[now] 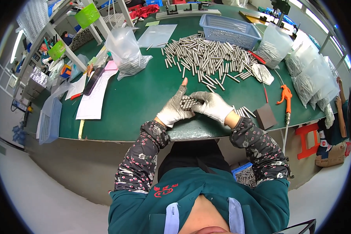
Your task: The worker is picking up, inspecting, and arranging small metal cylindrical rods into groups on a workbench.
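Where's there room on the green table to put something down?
A big bare patch of green table lies between the white paper and the left hand; a smaller one, between the right hand and the rod pile. It's crowded around that pile, the blue basket and rightmost bags.

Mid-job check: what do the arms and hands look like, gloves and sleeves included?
The left hand and right hand wear whitish gloves, smudged grey on the left; one left fingertip is uncovered. Dark sleeve covers with a pink-and-white pattern gather at the wrists, meeting teal sleeves.
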